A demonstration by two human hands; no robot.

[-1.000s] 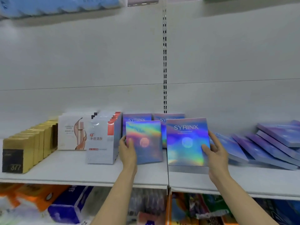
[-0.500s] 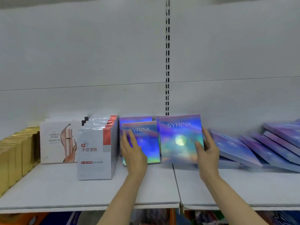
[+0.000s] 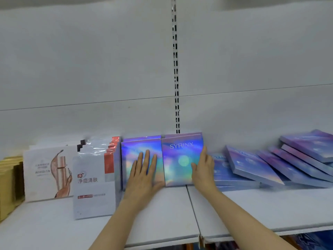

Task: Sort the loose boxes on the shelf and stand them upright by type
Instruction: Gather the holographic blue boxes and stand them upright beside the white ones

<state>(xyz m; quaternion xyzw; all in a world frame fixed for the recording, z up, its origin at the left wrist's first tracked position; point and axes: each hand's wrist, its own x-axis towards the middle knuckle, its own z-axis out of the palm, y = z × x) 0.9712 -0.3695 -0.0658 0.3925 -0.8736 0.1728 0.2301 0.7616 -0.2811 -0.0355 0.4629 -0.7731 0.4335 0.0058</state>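
Left hand (image 3: 144,175) lies flat, fingers straight, on the left holographic box (image 3: 133,156), upright at shelf (image 3: 162,222) centre. Right hand (image 3: 203,170) grips the SYRINX box (image 3: 180,159) by its 3 o'clock edge, thumb across the front. Loose boxes (image 3: 255,166) lie slumped further toward 3 o'clock.

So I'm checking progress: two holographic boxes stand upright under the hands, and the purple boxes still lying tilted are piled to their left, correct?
Not quite. The head view shows the tilted purple boxes piled to the right of the upright holographic boxes, beyond the right hand. The left hand rests flat on the other upright box.
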